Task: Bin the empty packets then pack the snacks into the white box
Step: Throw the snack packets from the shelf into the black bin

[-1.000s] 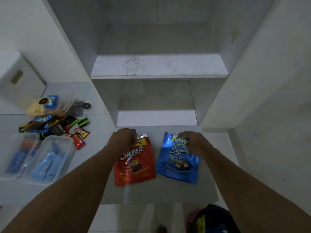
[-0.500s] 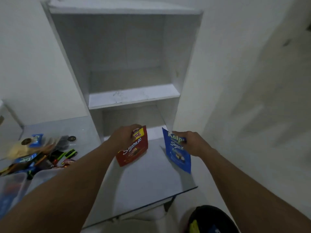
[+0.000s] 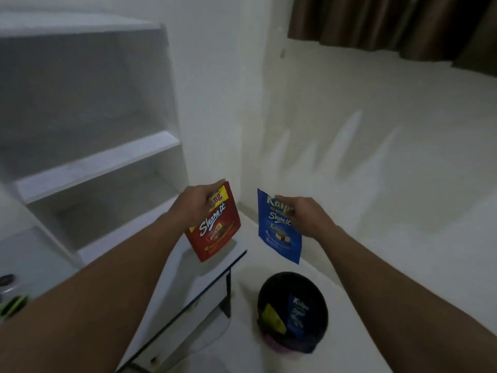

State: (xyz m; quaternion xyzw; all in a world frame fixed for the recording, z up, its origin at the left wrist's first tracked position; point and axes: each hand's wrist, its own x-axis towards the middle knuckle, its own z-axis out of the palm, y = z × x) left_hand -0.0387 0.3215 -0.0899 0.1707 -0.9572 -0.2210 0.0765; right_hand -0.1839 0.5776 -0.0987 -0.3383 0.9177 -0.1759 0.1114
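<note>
My left hand [image 3: 197,201] grips the top of a red "Share it" packet [image 3: 215,230], which hangs over the right end of the white table [image 3: 188,273]. My right hand [image 3: 304,214] pinches the top edge of a blue "Share it" packet [image 3: 279,232], held in the air past the table's edge. Below it on the floor stands a round black bin [image 3: 293,310] with a blue packet and a yellow one inside. The white box and the pile of snacks are out of view.
A white shelf unit [image 3: 94,162] stands on the table at the left. A wall corner rises behind the packets, with a dark curtain [image 3: 390,25] at the top right. A green-striped snack [image 3: 13,305] shows at the left edge.
Both hands have lifted the packets off the table and carried them right. The view has swung right, bringing the bin fully into sight and the snack pile out of it.
</note>
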